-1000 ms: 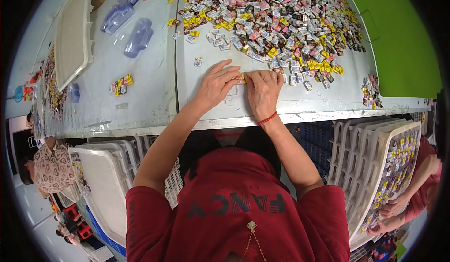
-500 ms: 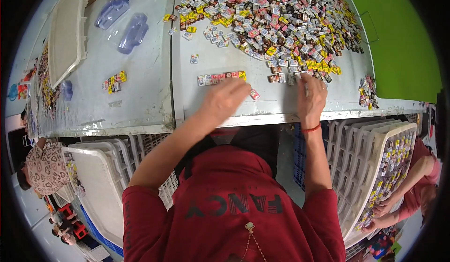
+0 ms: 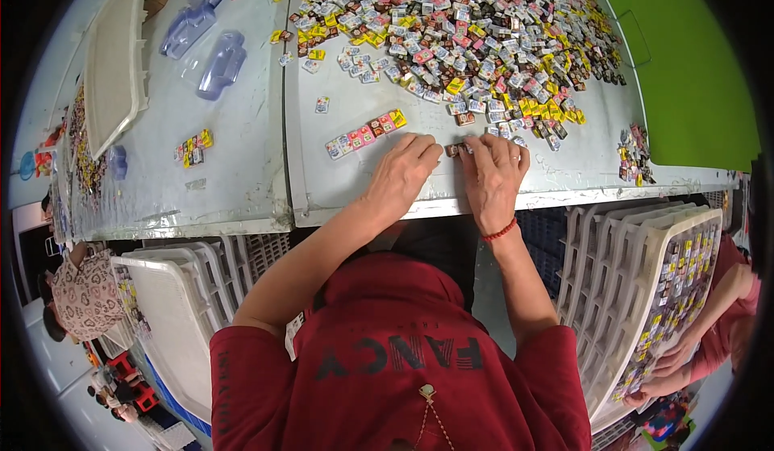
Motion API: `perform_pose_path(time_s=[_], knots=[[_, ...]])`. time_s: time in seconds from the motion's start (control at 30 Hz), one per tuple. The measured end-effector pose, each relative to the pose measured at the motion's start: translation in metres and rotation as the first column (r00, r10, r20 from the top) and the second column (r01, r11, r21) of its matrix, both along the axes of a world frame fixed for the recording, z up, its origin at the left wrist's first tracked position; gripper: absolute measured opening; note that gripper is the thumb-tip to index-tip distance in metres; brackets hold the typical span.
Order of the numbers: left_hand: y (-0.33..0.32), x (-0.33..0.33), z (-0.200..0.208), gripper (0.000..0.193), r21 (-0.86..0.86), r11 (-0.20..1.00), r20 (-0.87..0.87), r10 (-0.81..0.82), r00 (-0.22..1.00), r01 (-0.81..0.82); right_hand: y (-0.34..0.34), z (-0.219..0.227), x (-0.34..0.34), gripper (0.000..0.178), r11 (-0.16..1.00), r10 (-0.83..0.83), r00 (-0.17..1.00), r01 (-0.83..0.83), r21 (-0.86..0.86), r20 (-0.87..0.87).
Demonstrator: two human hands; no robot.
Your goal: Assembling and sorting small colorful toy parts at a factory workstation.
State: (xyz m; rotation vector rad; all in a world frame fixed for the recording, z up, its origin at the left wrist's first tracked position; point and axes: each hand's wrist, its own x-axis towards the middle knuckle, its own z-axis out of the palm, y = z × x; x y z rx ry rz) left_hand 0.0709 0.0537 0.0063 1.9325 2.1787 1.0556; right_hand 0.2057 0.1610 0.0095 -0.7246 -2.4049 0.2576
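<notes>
Flanking the person at nine and three o'clock, stacked white trays (image 3: pixel 167 290) are standing below the table's near edge (image 3: pixel 419 208). Ahead, the left hand (image 3: pixel 403 174) is bunching its fingers together low over the table; whether they are pinching anything cannot be told. At its three o'clock, the right hand (image 3: pixel 494 178) is bending its fingers, their tips touching small dark brown packs (image 3: pixel 453 151) between the hands; a firm grip cannot be made out. From the left hand, a slanting row of packs (image 3: pixel 365 134) is lying toward ten to eleven o'clock, running from white through pink and brown to yellow. Beyond it, toward ten o'clock, a single white pack (image 3: pixel 322 105) is lying apart. Farthest, at twelve o'clock, a mixed heap of packs (image 3: pixel 476 36) is spreading wide.
</notes>
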Motion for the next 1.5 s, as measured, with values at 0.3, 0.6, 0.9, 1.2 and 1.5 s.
perform_pose_path(time_s=[0.3,0.6,0.9,1.2,1.5], knots=[[0.039,-0.035,-0.005,0.021,-0.075,0.984,0.039,-0.157,0.987,0.159,-0.007,-0.002,-0.004,0.028,0.996,-0.018,0.994,0.027,-0.086,0.107],[0.066,-0.05,-0.015,0.028,0.012,0.963,0.01,-0.268,0.963,0.268,0.01,-0.005,0.021,0.029,0.983,-0.028,0.999,0.036,-0.178,0.045],[0.067,-0.042,-0.004,0.032,-0.148,0.89,0.091,-0.421,0.902,0.431,0.025,0.0,0.021,0.028,0.995,0.016,0.989,-0.001,-0.104,0.146],[0.086,-0.049,-0.003,0.028,-0.022,0.865,-0.012,-0.501,0.865,0.501,0.024,0.002,0.031,0.025,0.979,0.037,0.994,-0.015,-0.203,0.102],[0.073,-0.034,-0.004,0.021,-0.042,0.868,0.004,-0.494,0.869,0.494,0.019,0.001,0.037,0.025,0.984,0.035,0.994,-0.016,-0.177,0.106]])
